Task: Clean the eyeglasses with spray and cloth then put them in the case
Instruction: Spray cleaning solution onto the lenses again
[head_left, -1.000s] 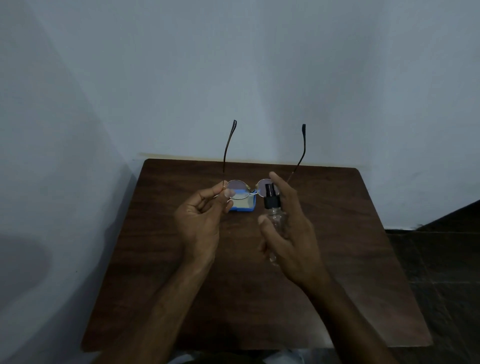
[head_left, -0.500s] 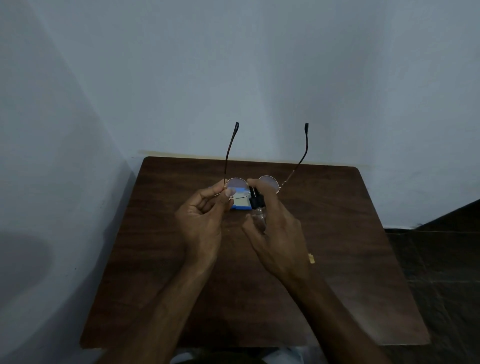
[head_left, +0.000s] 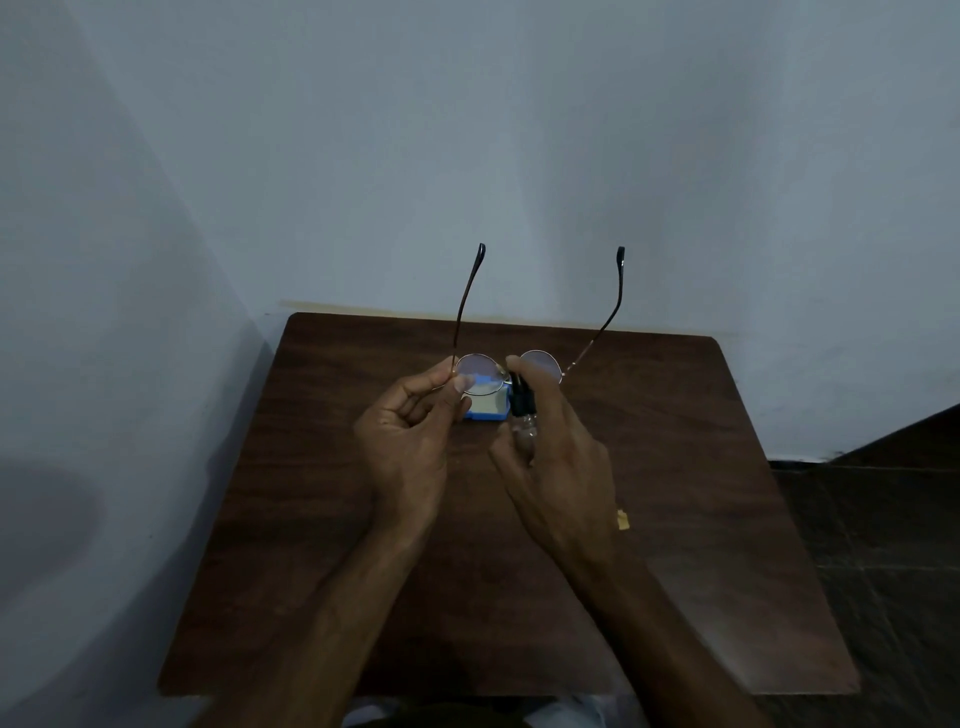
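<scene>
Dark wood-grained table (head_left: 322, 571), set into a corner formed by pale bluish walls (head_left: 519, 130). A small yellow scrap (head_left: 622, 519) is seen on its right half. Dark floor tiles (head_left: 883, 545) are shown at the right.

**Colours and patterns, dim light**

Eyeglasses (head_left: 540, 358): thin gold-brown wire, dark temple tips. Spray bottle (head_left: 521, 415): clear body, black nozzle. Block (head_left: 485, 410): blue with a white top. Table (head_left: 337, 519): dark brown wood grain. Scrap (head_left: 622, 519) at 4 o'clock on the table: yellow. Wall (head_left: 519, 156): plain pale blue-grey. Floor (head_left: 883, 519) at 4 o'clock: dark tiles.
</scene>
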